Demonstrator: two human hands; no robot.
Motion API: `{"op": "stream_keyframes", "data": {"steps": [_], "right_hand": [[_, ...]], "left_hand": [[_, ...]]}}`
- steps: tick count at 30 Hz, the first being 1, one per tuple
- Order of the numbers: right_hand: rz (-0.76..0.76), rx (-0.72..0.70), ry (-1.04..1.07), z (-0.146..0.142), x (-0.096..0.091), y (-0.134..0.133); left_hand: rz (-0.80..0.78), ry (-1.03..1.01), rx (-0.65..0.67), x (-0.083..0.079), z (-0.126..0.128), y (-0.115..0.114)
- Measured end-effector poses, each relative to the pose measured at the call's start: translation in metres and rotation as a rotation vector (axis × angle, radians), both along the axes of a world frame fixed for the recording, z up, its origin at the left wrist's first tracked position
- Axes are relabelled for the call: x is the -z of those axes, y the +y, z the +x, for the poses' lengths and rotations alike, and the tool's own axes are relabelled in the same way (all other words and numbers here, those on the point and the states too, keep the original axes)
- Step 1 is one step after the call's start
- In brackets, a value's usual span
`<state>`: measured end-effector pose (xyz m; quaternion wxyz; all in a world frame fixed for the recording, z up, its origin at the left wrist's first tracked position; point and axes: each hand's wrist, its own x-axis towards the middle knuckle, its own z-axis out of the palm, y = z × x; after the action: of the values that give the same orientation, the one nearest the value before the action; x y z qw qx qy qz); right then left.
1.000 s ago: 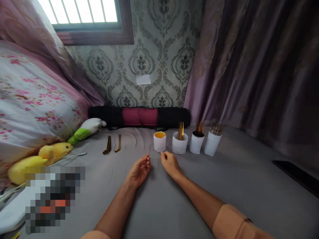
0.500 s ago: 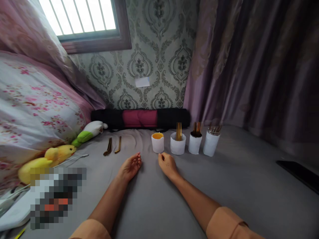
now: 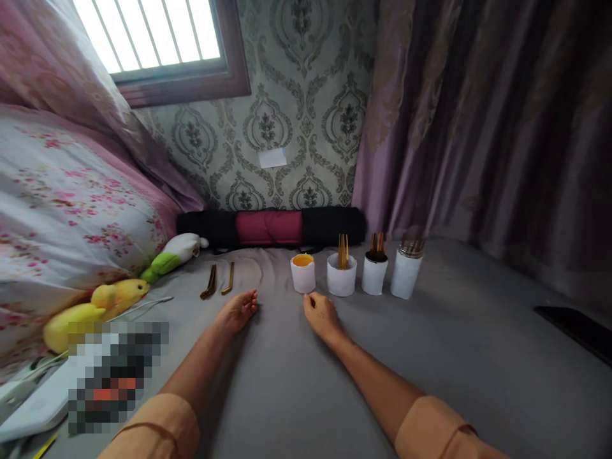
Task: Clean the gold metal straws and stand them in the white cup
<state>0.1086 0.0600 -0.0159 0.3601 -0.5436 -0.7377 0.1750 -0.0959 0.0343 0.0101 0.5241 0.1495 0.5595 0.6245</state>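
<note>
My left hand hovers over or rests on the grey sheet, palm turned inward, its fingers loosely curled and empty. Just beyond it lie two groups of thin gold-coloured rods with bent ends, the left rods and the right rods. My right hand is closed in a loose fist, with nothing visible in it. It is right in front of a white cup with a yellow inside. Beside that cup stands a wider white cup with upright gold sticks in it.
Further right are a white cup with a dark rim and a taller white jar, both holding thin sticks. A black and maroon roll lies along the wall. Plush toys and a white cable are left; a black phone-like object is right.
My left hand has moved left and slightly up, toward the bent gold rods. The right hand has stayed in place, and the cups have not moved.
</note>
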Motion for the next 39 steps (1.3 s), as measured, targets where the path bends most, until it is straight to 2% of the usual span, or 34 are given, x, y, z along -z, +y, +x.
{"op": "stream_keyframes", "data": {"steps": [8,16,22,28,33,39], "right_hand": [[0.004,-0.021,-0.016,0.001,-0.003,0.000],[-0.015,-0.037,-0.009,0.000,-0.003,0.000],[-0.013,-0.039,-0.025,-0.001,-0.003,0.001],[-0.024,-0.044,-0.021,-0.001,-0.003,0.001],[-0.030,-0.039,-0.028,-0.002,-0.003,0.001],[-0.041,-0.034,-0.043,-0.002,-0.003,0.000]], "left_hand": [[-0.065,0.347,-0.026,-0.001,-0.018,0.007],[-0.249,0.864,-0.054,-0.009,-0.064,0.015],[-0.352,1.193,0.032,-0.017,-0.093,0.018],[-0.380,1.410,0.112,-0.023,-0.095,0.022],[-0.406,1.502,0.156,-0.017,-0.094,0.030],[-0.430,1.569,0.147,-0.012,-0.093,0.034]]}}
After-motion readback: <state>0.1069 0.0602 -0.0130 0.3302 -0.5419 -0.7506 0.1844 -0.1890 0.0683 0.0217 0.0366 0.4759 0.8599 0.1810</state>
